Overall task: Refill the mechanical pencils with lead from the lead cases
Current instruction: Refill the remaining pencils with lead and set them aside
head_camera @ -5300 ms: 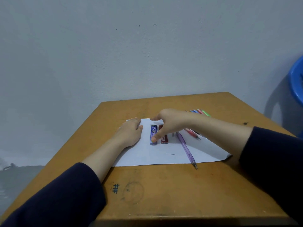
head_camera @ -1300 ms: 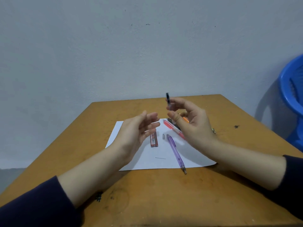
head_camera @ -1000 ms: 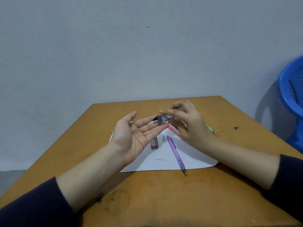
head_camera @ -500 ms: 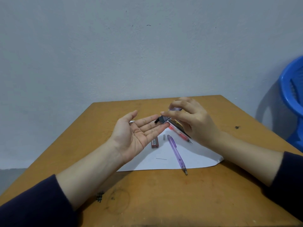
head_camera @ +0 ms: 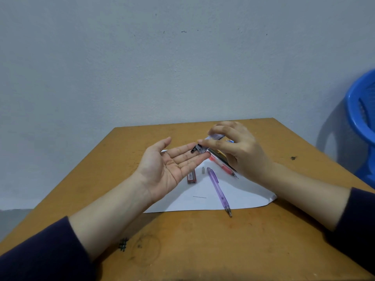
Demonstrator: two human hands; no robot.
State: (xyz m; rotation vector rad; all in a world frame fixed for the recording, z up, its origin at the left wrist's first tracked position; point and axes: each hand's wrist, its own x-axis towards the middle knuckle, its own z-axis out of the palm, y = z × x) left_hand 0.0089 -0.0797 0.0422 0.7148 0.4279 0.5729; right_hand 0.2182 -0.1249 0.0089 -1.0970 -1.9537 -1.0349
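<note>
My right hand (head_camera: 239, 151) pinches a clear blue lead case (head_camera: 209, 144), tilted with its dark open end down over the fingertips of my left hand (head_camera: 170, 169). That left hand lies palm up, fingers straight, holding nothing. Below them a white paper sheet (head_camera: 239, 197) carries a purple mechanical pencil (head_camera: 218, 190), its small grey cap (head_camera: 203, 170), a red lead case (head_camera: 191, 176), one loose lead (head_camera: 199, 197) and a red pencil (head_camera: 222, 166). More pencils lie behind my right hand, mostly hidden.
The sheet lies on a brown wooden table (head_camera: 203, 240) set against a grey wall. A blue plastic chair (head_camera: 363, 126) stands at the right edge. A dark mark (head_camera: 292, 158) shows on the table's right side.
Since 5.3 s ago my right hand has lifted the blue lead case off the sheet. It then tipped the case from upright toward my left palm, which turned up. In the last half second little moved.
</note>
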